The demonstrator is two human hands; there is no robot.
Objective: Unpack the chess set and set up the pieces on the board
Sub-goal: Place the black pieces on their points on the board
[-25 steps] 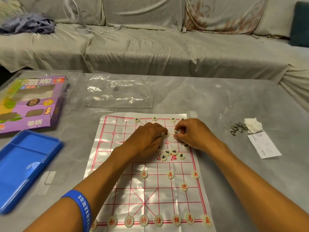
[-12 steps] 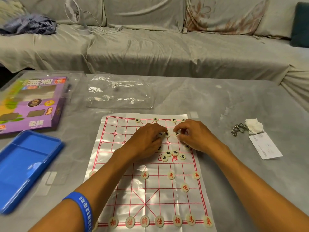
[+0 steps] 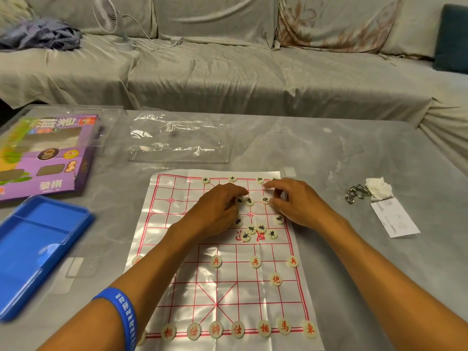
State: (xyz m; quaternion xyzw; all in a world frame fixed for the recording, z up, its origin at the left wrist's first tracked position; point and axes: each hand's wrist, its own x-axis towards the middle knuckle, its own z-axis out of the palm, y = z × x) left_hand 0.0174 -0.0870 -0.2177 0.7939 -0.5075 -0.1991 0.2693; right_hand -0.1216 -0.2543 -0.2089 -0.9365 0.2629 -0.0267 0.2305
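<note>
A blue tray (image 3: 38, 249) and the purple game box (image 3: 48, 158) are parked at the left edge of the table (image 3: 329, 153), with an empty clear bag (image 3: 177, 140) just past the board's far edge. The plastic board (image 3: 177, 312) is spread out mid-table: red-lettered pieces (image 3: 238, 330) are lined along the near edge, and a loose bunch of black-lettered pieces (image 3: 260, 228) is gathered near the middle. The left hand (image 3: 215, 211) is laid over the board, fingers curled down onto a black piece (image 3: 239, 200); an actual grip can't be made out. The right hand (image 3: 296, 203) is arched beside the black cannon piece (image 3: 265, 199), fingers loosely bent, nothing held. Metal rings (image 3: 355, 193), a tissue (image 3: 378, 188) and a paper slip (image 3: 393, 219) are found far right.
</note>
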